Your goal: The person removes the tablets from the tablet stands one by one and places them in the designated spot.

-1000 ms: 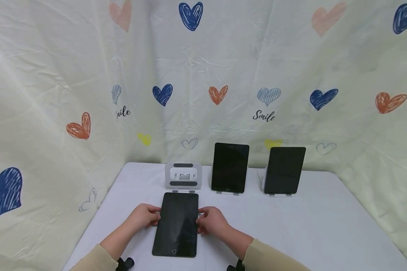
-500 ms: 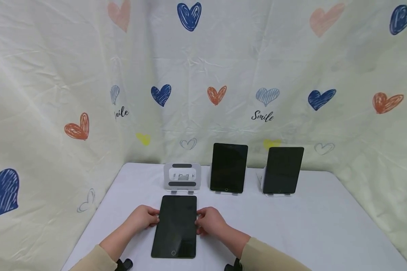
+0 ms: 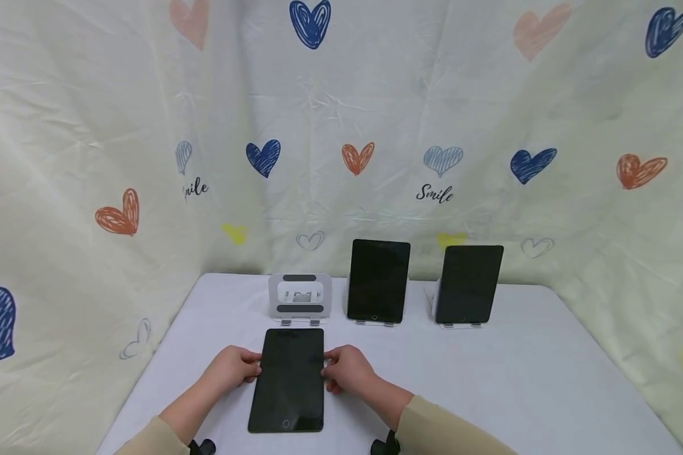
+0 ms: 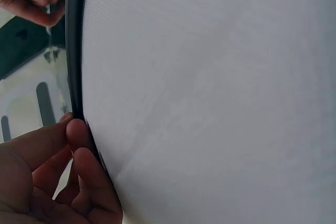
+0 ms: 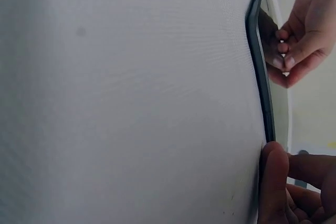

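Observation:
A dark tablet point(image 3: 287, 379) lies flat on the white table point(image 3: 518, 379), screen up, just in front of me. My left hand point(image 3: 236, 366) grips its left long edge and my right hand point(image 3: 346, 370) grips its right long edge, fingers curled against the sides. In the left wrist view my left hand point(image 4: 68, 177) touches the tablet's thin dark edge point(image 4: 76, 51). In the right wrist view my right hand point(image 5: 283, 182) presses the tablet's edge point(image 5: 260, 51), with the left hand point(image 5: 302, 30) on the far side.
An empty white-and-grey stand point(image 3: 300, 296) stands right behind the tablet. Two more dark tablets point(image 3: 378, 281) point(image 3: 468, 284) lean upright on stands to its right. A heart-printed cloth point(image 3: 432, 126) walls in the table at the back and both sides.
The tablet has slid a little toward me, away from the empty stand, with both hands still on its edges. The view has shifted slightly.

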`<state>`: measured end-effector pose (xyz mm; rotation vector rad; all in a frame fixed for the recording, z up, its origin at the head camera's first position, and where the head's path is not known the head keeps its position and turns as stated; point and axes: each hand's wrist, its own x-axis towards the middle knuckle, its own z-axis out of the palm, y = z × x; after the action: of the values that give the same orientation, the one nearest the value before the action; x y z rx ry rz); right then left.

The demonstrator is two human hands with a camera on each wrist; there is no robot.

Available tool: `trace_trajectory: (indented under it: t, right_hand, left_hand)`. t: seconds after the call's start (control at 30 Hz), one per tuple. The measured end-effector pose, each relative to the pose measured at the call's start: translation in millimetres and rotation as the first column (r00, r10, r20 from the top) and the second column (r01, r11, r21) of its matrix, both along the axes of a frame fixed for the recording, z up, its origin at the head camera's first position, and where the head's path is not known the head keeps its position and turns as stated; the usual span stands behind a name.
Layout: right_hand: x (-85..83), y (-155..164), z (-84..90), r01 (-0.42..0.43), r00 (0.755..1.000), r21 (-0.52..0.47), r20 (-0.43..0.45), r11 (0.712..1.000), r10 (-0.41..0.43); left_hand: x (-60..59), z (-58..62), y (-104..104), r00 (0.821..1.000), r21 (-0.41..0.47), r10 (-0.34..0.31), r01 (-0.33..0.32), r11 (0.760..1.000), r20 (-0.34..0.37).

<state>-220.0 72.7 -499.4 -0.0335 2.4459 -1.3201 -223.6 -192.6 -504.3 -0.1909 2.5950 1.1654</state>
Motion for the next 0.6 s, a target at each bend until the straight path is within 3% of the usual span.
trace_trajectory:
  t: [0.6]
  right_hand:
    - [-2.3,7.5,-4.2,-0.040,0.999,0.031,-0.018,0.999,0.041]
  left_hand:
    - [0.0,-3.5,-3.8,1.000,0.052,-0.003,0.003,0.999,-0.003]
